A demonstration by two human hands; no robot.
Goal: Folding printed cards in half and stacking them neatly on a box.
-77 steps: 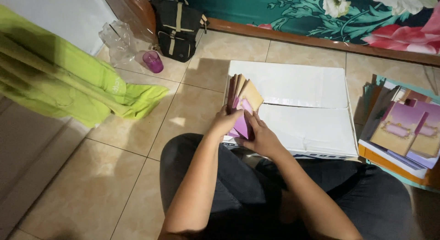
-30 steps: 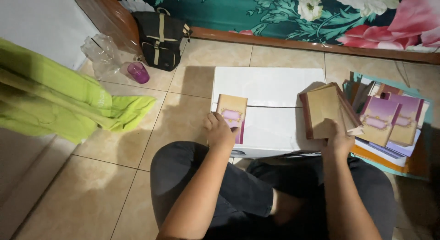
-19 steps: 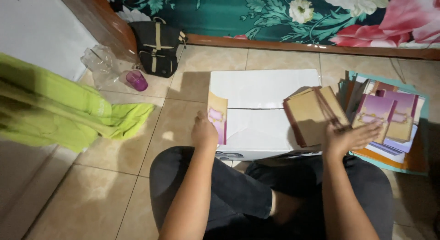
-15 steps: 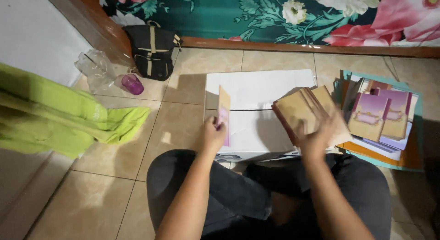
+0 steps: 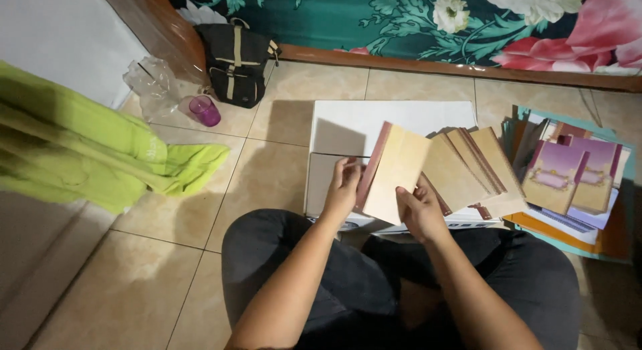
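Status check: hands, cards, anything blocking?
Left hand and right hand both gripping the front tan card. More tan cards fanned behind it, over the white box. Nothing in the way; purple card pile off to the right.

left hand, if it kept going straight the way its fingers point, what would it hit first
The left hand points up and away, already touching the tan card. Beyond that, likely the white box under the cards, though depth is unclear.

A black bag [image 5: 237,62], purple cup [image 5: 204,110], green cloth [image 5: 100,153] and perhaps crumpled plastic [image 5: 152,86] lie nearby.
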